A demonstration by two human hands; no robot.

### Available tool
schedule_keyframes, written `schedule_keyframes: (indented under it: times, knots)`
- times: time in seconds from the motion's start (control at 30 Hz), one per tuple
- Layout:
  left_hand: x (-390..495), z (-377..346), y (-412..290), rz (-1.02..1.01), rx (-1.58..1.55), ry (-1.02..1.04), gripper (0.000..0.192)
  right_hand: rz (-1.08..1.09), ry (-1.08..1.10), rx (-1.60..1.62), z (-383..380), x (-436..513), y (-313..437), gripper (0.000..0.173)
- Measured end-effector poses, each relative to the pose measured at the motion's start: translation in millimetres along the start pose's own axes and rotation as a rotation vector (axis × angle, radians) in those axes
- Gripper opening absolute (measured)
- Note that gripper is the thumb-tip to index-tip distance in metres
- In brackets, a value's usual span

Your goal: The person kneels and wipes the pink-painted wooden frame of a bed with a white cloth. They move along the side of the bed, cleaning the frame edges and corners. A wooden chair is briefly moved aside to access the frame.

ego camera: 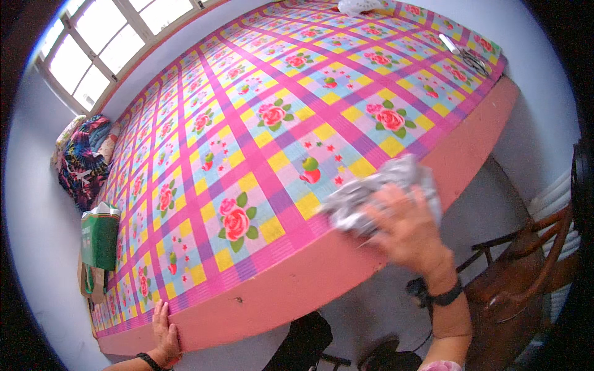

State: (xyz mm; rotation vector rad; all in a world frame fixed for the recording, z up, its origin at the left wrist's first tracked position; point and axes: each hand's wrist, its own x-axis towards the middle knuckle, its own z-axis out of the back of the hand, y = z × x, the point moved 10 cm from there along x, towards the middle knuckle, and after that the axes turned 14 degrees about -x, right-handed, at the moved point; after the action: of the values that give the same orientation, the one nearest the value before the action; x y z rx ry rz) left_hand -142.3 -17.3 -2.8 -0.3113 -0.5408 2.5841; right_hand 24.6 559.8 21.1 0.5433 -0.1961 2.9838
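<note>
My right hand (403, 227), blurred, presses a crumpled grey-white cloth (385, 195) against the near edge of a raised platform (287, 292) painted pink. A sheet with roses, fruit and a pink and yellow check (260, 162) covers the platform's top. At the lower left, my left hand (166, 331) rests on the platform's edge, fingers on the sheet's border and nothing held in it. Dark bands circle both wrists.
Scissors (473, 61) and a white object (448, 44) lie at the far right corner. A green bag (100, 236) and bundled fabrics (83, 162) stand along the left wall. A wooden chair (506, 283) is at the right. White plastic (357, 5) lies at the back.
</note>
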Motion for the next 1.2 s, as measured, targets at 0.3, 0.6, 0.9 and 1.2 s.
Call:
schedule_keyframes:
  times: [0.3,0.6,0.9,1.2]
  knots:
    - [1.0,-0.3,-6.4,0.022,0.024,-0.001,0.071,-0.461,0.082,-0.06,-10.9,-14.3,-63.0,0.054]
    - [2.9,6.6,-14.4,-0.024,-0.003,-0.064,0.072,0.142,0.068,0.393,16.2,25.8,244.7,0.04]
    - [3.2,1.4,-8.0,0.025,0.038,-0.057,0.072,-0.579,0.024,-0.141,-6.5,-1.4,-43.6,0.04]
    - [16.5,-29.6,-15.9,0.426,0.058,0.036,0.07,0.129,-0.036,0.405,23.4,14.9,246.1,0.051]
